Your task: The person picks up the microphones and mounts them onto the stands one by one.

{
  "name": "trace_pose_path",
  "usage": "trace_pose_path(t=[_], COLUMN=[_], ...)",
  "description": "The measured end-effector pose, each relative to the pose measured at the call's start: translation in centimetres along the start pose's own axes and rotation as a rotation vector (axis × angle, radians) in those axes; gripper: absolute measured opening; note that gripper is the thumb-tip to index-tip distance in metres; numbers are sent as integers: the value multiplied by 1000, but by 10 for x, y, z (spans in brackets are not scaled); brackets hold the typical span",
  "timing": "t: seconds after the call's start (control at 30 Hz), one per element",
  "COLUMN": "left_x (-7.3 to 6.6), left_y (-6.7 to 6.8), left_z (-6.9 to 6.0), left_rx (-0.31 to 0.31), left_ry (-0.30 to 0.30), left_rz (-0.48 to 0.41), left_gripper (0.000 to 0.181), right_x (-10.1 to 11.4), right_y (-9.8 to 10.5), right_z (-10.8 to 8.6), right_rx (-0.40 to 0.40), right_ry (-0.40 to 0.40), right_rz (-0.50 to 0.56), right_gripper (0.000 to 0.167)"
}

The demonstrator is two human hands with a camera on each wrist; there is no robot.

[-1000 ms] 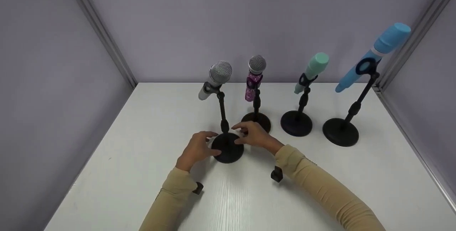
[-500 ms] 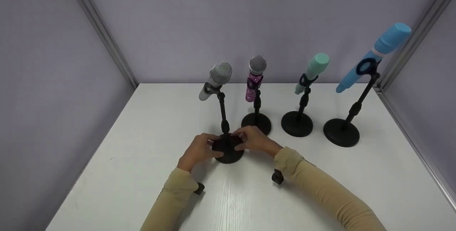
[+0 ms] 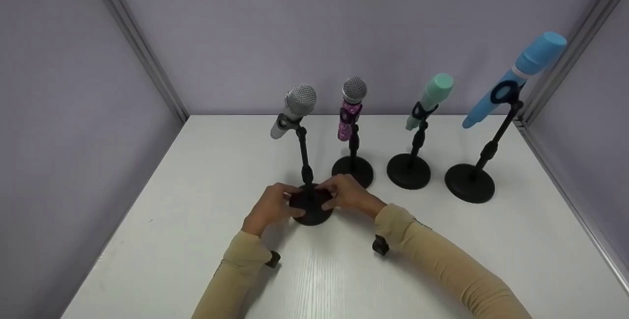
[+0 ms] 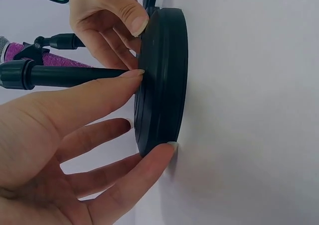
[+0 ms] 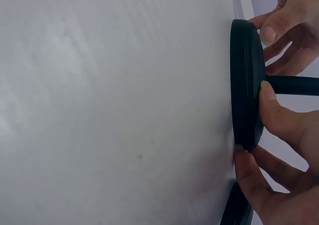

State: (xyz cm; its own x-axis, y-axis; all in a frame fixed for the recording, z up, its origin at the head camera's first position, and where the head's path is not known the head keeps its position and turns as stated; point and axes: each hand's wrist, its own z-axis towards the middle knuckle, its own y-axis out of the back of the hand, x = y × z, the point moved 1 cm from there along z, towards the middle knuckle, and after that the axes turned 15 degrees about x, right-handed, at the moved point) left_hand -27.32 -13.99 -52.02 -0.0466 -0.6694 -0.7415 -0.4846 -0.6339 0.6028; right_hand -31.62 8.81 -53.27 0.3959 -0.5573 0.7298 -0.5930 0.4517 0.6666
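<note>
A silver microphone [image 3: 300,100] sits tilted in the clip of a black desktop stand, whose round base [image 3: 311,213] is on the white table. My left hand [image 3: 270,208] grips the base's left side, thumb on top and fingers at the rim. On the opposite side my right hand [image 3: 348,193] pinches the same base between thumb and fingers. In the left wrist view the base [image 4: 164,80] appears edge-on with fingertips around it. The right wrist view shows the base [image 5: 246,85] close to the table surface, with both hands at its rim.
Close behind on the right stands a purple glitter microphone [image 3: 345,130] on its own stand. Farther right are a mint-green microphone [image 3: 437,90] and a taller blue one [image 3: 535,58], each on a black stand. Grey panels [image 3: 314,29] enclose the table [image 3: 196,171].
Both hands have closed in on the base and taken hold of it. The stand with the silver microphone has shifted slightly left. The other stands have not moved.
</note>
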Motion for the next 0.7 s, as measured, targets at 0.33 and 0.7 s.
trace_pose_path(t=[0.33,0.7], left_x=[0,5], left_y=[8,24], left_z=[2,12], left_rx=[-14,-34], left_ry=[98,159], left_rz=[-22,-35], left_gripper=[52,52], right_x=[8,17], right_y=[-2,-3], right_z=[12,30], right_rx=[-11,-54], right_ry=[-15,-86], right_rz=[13,45], right_gripper=[44,39])
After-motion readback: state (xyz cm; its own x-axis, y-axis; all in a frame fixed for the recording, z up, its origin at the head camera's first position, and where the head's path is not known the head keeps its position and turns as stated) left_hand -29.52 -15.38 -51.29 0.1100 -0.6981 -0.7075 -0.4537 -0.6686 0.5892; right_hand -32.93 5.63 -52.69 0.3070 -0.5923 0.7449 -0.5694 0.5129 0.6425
